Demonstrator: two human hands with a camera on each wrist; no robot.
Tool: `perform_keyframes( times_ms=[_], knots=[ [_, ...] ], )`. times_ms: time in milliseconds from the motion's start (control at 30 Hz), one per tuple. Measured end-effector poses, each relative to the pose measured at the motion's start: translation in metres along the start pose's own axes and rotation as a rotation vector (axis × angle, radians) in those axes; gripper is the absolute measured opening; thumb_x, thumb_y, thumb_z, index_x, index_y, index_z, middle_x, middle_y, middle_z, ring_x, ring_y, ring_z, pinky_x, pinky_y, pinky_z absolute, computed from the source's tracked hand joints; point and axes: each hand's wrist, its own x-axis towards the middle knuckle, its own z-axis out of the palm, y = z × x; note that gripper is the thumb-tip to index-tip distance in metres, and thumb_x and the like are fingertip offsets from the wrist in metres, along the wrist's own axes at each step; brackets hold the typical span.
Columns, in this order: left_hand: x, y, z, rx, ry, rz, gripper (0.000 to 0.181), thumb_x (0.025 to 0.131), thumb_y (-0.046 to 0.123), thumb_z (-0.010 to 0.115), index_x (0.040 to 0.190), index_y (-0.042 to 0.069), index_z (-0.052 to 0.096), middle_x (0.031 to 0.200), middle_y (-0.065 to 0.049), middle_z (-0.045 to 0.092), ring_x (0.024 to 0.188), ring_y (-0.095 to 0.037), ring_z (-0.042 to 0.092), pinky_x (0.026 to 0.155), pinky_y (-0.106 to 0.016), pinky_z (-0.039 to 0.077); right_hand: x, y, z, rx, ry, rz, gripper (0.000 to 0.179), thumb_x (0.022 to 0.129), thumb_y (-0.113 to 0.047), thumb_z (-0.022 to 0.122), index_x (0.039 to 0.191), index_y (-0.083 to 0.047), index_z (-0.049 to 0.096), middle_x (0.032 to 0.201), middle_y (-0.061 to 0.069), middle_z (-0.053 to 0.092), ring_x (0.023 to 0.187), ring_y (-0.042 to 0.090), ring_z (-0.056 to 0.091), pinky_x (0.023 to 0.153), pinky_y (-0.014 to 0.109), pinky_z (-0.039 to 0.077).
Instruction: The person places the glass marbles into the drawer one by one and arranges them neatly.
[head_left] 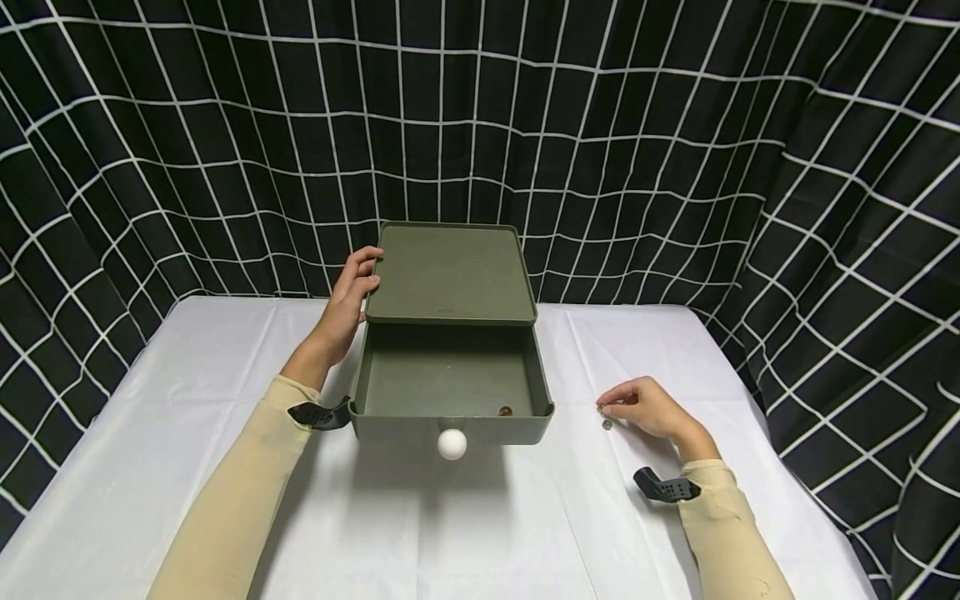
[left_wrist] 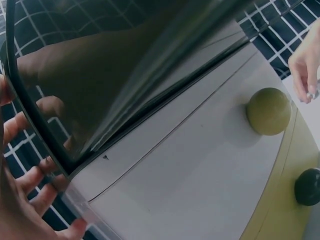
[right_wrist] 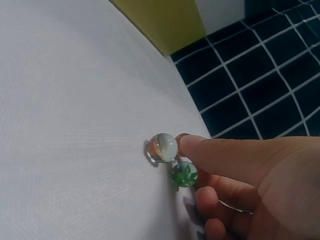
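An olive-green drawer box (head_left: 453,275) stands on the table with its drawer (head_left: 442,375) pulled out and a white knob (head_left: 452,444) on the front. My left hand (head_left: 347,308) rests along the box's left side, fingers spread at the edge of its top. Inside the drawer, a brown-red marble (head_left: 506,412) lies by the front wall towards the right. Right of the box, my right hand (head_left: 645,408) pinches a clear marble with an orange swirl (right_wrist: 162,147) at its fingertips, low over the cloth. A green-patterned marble (right_wrist: 185,174) sits under those fingers.
White cloth (head_left: 585,500) covers the table. Black curtains with a white grid (head_left: 645,150) hang behind and at both sides, close to the table's back edge. The drawer juts out towards me between my two arms.
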Motion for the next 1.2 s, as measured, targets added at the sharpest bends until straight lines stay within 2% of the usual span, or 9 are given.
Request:
perform_keyframes(
  times_ms=[200,467,667,900,1200],
  knots=[
    [0.001,0.001,0.002,0.01,-0.007,-0.001,0.048,0.102,0.023,0.037,0.149,0.014,0.03,0.137,0.002,0.037,0.117,-0.018,0.043,0.09,-0.049,0.038,-0.002,0.0,-0.004,0.019,0.021,-0.005,0.021,0.089,-0.006,0.073,0.106,0.007,0.075,0.101,0.023,0.075,0.076,0.009,0.057,0.066,0.02,0.045],
    [0.002,0.001,0.001,0.011,-0.007,0.001,0.048,0.102,0.024,0.037,0.148,0.016,0.031,0.14,0.001,0.035,0.121,-0.019,0.04,0.092,-0.051,0.036,-0.002,-0.002,-0.008,0.082,0.021,0.005,0.026,0.092,-0.007,0.071,0.111,0.01,0.071,0.107,0.027,0.072,0.073,0.003,0.06,0.064,0.021,0.048],
    [0.002,0.0,0.001,0.012,-0.01,-0.001,0.048,0.102,0.024,0.037,0.149,0.015,0.03,0.14,0.001,0.035,0.121,-0.019,0.04,0.093,-0.052,0.036,-0.002,-0.006,-0.011,0.087,0.019,0.022,0.029,0.092,-0.01,0.072,0.114,0.009,0.071,0.106,0.027,0.071,0.07,0.007,0.06,0.06,0.022,0.047],
    [0.001,0.0,0.001,0.014,-0.011,-0.004,0.049,0.102,0.024,0.037,0.149,0.015,0.03,0.139,0.001,0.035,0.121,-0.02,0.042,0.096,-0.054,0.035,-0.002,-0.013,-0.012,0.099,0.035,-0.019,0.027,0.092,-0.007,0.071,0.113,0.01,0.071,0.104,0.028,0.071,0.066,0.006,0.058,0.058,0.021,0.044],
    [0.0,0.0,-0.001,0.01,-0.003,-0.001,0.049,0.101,0.023,0.037,0.149,0.014,0.03,0.141,0.0,0.034,0.119,-0.02,0.042,0.09,-0.048,0.039,0.0,-0.028,-0.013,0.094,0.098,-0.074,0.023,0.092,-0.008,0.072,0.108,0.007,0.074,0.097,0.025,0.072,0.058,0.001,0.048,0.053,0.021,0.04]
  ],
)
